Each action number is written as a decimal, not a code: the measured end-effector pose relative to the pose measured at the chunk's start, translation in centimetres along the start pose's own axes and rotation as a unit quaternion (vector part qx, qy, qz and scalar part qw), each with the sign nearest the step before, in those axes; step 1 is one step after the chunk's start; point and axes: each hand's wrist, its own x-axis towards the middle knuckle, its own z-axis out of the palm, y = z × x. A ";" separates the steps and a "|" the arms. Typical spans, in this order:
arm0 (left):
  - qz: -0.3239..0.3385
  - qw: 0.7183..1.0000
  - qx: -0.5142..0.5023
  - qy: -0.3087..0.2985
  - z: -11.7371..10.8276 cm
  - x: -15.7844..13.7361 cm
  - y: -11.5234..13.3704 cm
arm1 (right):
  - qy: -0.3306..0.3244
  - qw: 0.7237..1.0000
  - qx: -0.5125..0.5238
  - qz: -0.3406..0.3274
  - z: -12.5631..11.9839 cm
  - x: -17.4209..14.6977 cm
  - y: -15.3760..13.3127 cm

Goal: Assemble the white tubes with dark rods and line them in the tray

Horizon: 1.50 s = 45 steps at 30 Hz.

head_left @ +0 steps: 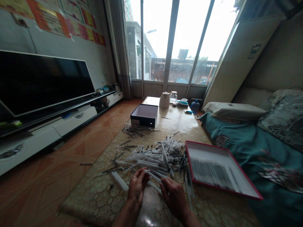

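Between my two hands runs a slim whitish pen barrel (153, 175). My left hand (137, 186) pinches its left end between thumb and fingers, while my right hand (174, 194) has its fingers closed around the other end. Just beyond them spreads a loose heap of white pen barrels (151, 156), with thin dark pen refills (182, 162) mixed in at its right side. A small bundle of white barrels (119, 180) lies left of my left hand. To the right, a red-rimmed shallow box lid (248, 186) holds a row of dark-cored pens (210, 173).
A black box (143, 122) stands farther up the patterned table, with dark-tipped sticks (134, 130) in front of it. Beyond are a beige kettle (164, 100), a glass jar (173, 96) and a tissue pack (183, 102). A green-covered sofa (236, 142) borders the right side.
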 end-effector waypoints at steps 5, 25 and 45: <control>0.007 1.000 0.018 -0.011 -0.4 0.3 -0.2 | 0.001 1.000 -0.003 -0.005 0.1 -0.2 0.2; 0.023 0.959 0.217 -0.182 -0.3 -0.8 -0.7 | -0.014 0.991 -0.112 -0.074 0.3 -0.4 2.6; 0.174 0.913 0.337 -0.153 -0.2 -0.7 -0.5 | -0.025 0.972 0.174 0.158 -3.5 1.5 5.1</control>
